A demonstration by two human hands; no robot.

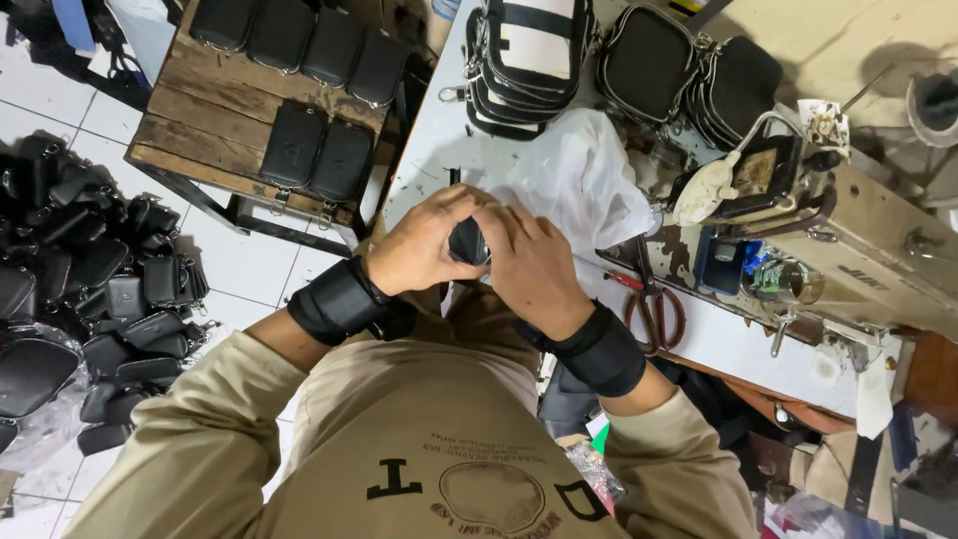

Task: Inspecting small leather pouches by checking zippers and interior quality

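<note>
While both hands meet over the near edge of the counter, a small black pouch sits pinched between them, mostly hidden. Only a dark, slightly glossy, rounded sliver shows between the fingers; its full shape and fittings can't be made out. Left hand curls around it from one side, fingers closed on it. Right hand closes over it from the other side, fingers bent and pressed against it. Each wrist wears a wide black wrist band, two in all.

Counts: a wooden stool beyond the left arm carries six black pouches, four in a back row and two in front. On the counter's far end stands a stack of black-and-white zip bags, number unclear, with two black zip bags just beside it, the second leading a tight stack. One white plastic bag lies crumpled right past the hands. One sewing machine sits to the right, and one pair of red-handled scissors lies near the right wrist. A big heap of black pouches covers the tiled floor on the left, too many to count.
</note>
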